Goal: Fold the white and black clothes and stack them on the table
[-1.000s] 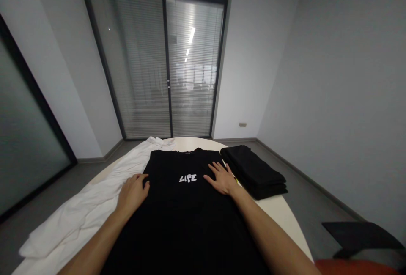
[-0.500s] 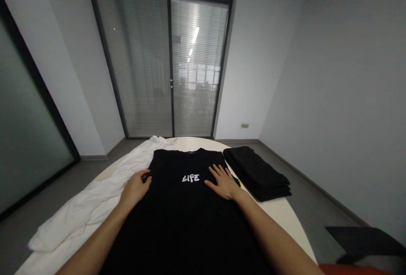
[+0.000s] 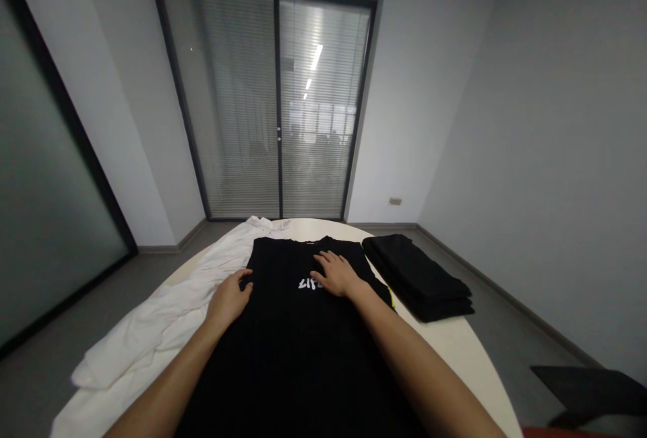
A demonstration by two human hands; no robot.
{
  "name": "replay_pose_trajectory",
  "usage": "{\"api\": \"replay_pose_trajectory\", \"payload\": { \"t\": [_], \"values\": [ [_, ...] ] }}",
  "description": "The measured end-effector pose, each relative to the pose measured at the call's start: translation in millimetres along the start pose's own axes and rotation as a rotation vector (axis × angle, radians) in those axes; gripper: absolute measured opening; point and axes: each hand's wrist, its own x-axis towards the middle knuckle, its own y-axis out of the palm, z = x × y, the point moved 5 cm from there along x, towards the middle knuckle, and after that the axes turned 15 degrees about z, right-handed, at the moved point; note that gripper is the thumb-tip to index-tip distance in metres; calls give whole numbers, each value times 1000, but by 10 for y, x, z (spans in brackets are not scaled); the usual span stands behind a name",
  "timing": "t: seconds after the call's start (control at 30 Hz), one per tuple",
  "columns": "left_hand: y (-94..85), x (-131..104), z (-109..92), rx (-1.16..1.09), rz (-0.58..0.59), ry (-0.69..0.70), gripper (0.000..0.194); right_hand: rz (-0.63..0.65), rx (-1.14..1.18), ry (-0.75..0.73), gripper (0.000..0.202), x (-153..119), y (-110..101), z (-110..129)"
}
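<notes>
A black T-shirt [image 3: 303,350] with white lettering on its chest lies spread out in front of me, its neckline at the far end. My left hand [image 3: 230,300] rests at the shirt's left edge, its fingers and thumb curved with a gap between them. Flat on the chest, my right hand [image 3: 336,275] has its fingers spread and covers part of the white print [image 3: 306,284]. Neither hand lifts any cloth.
White fabric [image 3: 166,320] lies rumpled along the left side of the round cream table [image 3: 468,350]. A stack of folded black cloth [image 3: 417,276] is at the right. A dark chair part [image 3: 591,387] stands beyond the table's right edge.
My right hand has slid leftward and slightly away from me, from the shirt's right side onto the print. My left hand stays at the left edge. The view has shifted slightly.
</notes>
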Motion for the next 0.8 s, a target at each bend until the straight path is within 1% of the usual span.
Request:
{"api": "replay_pose_trajectory", "payload": {
  "t": [0.07,0.13,0.2,0.27,0.37,0.6,0.8],
  "values": [
    [-7,-15,4,38,1,-2,34,3,32,-29,72,117,90,133],
    [-16,-14,25,75,1,-16,34,20,59,-35,75,193,207,204],
    [-23,-5,50,108,1,-37,35,53,70,-19,78,223,316,219],
    [-23,4,64,135,5,-53,35,73,72,-6,80,214,379,205],
    [-12,5,47,162,14,-46,35,58,73,-15,79,152,376,195],
    [2,-30,-12,201,20,-15,39,-92,102,-83,66,-126,244,218],
    [21,-81,-83,213,39,-17,39,-75,147,-31,65,-303,265,99]
  ]
}}
